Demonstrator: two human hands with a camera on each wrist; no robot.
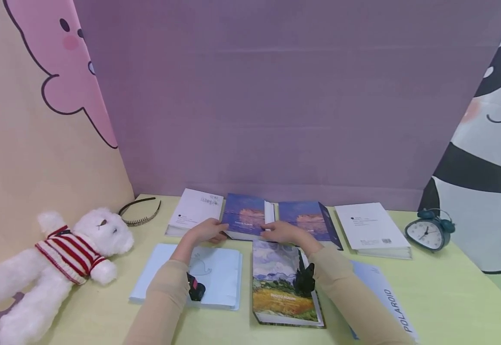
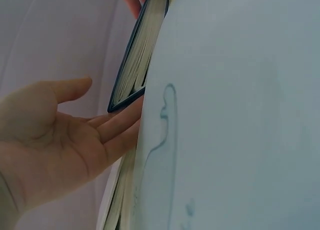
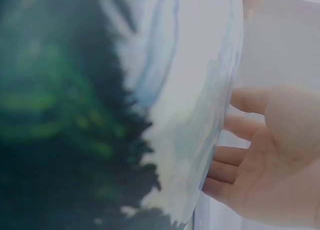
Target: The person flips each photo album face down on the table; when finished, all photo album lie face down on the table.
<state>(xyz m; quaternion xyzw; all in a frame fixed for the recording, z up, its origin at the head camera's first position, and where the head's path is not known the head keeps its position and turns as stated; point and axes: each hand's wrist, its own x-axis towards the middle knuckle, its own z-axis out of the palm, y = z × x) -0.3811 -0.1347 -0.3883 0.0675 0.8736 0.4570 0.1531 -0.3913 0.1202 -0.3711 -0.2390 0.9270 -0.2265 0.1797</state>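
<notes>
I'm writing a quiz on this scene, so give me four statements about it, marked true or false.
1. The left hand and right hand are at opposite sides of one purple album. True.
2. The plush bear's shirt is plain green. False: the plush bear wears red and white stripes.
3. The landscape album lies between the pale blue album and the Polaroid album. True.
4. The headband touches the alarm clock. False: the headband is on the left, the alarm clock on the right.
</notes>
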